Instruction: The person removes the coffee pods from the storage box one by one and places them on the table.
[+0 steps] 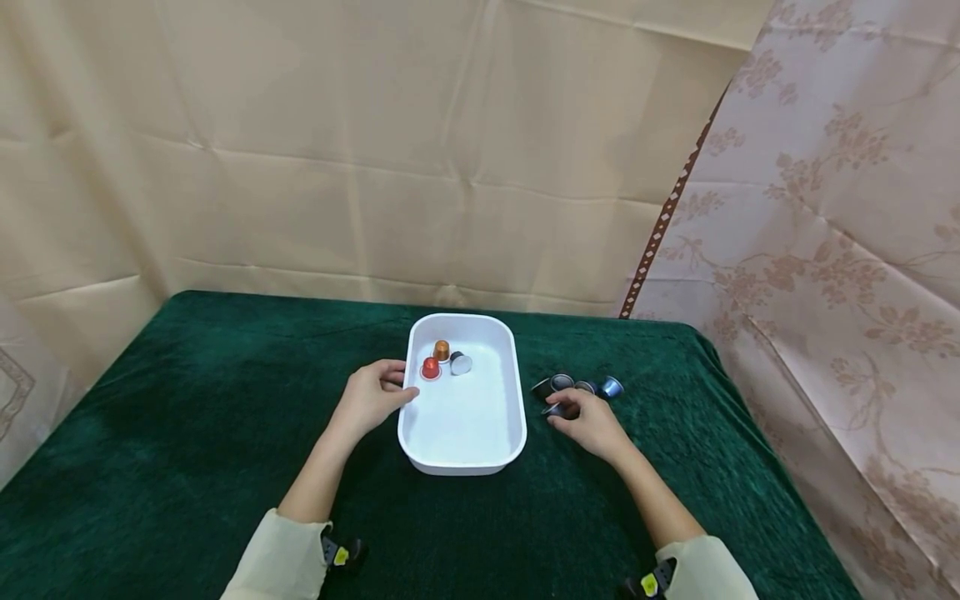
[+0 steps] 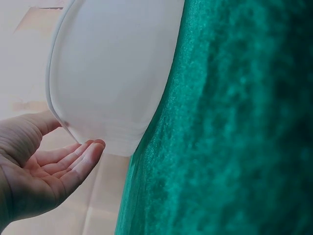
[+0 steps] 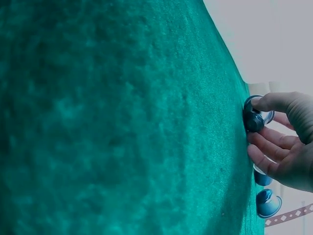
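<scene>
My left hand holds the left side of a white tray, thumb over the rim and fingers against its outer wall. In the tray's far left part are a red coffee capsule, an orange capsule and a dark capsule tipped with its pale lid showing. Right of the tray, my right hand pinches a dark coffee capsule between thumb and fingers, close to the cloth. Its fingers partly cover that capsule in the head view.
Several other capsules lie just beyond my right hand, among them a blue capsule and a dark one with its lid up. A green velvet cloth covers the table. Beige curtain hangs behind, floral fabric at right.
</scene>
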A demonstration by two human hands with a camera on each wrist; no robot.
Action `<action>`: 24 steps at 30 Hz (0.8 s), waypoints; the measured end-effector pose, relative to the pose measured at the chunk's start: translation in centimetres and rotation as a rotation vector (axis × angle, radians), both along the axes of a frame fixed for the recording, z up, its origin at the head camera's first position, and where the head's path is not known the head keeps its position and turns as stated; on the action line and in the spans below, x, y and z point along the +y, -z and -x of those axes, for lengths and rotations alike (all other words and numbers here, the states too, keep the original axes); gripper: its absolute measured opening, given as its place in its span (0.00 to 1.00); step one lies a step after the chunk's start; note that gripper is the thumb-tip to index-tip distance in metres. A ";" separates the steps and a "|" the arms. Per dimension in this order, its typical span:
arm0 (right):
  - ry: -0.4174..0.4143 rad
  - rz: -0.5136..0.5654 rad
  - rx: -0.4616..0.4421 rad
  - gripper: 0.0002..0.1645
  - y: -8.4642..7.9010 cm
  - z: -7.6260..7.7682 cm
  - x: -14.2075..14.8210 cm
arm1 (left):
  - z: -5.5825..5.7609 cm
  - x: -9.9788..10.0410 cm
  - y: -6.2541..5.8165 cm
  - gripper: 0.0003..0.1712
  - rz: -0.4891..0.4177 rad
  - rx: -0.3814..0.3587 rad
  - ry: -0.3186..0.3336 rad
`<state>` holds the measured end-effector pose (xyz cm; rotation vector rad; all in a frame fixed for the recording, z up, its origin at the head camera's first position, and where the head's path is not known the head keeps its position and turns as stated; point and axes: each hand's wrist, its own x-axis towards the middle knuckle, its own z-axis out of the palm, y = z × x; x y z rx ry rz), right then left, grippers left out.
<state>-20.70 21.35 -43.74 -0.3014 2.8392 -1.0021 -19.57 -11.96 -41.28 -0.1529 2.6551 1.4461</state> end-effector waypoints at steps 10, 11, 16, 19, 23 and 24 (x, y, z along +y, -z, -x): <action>-0.004 -0.006 -0.016 0.17 -0.1 0.1 0.0 | 0.0 -0.1 0.0 0.28 -0.003 0.000 0.002; -0.003 -0.005 -0.021 0.17 -0.1 0.1 0.0 | 0.0 -0.1 0.0 0.28 -0.003 0.001 0.003; 0.002 -0.001 -0.036 0.19 -0.2 0.2 0.1 | 0.1 -0.1 0.1 0.28 -0.001 0.000 0.003; 0.009 -0.002 -0.031 0.19 -0.2 0.2 0.2 | 0.1 0.0 0.2 0.28 0.001 -0.001 0.001; 0.014 0.009 -0.019 0.20 -0.2 0.3 0.3 | 0.1 0.0 0.2 0.28 0.000 -0.005 -0.007; 0.012 0.013 -0.017 0.20 -0.3 0.3 0.4 | 0.1 0.0 0.1 0.28 0.001 -0.005 -0.008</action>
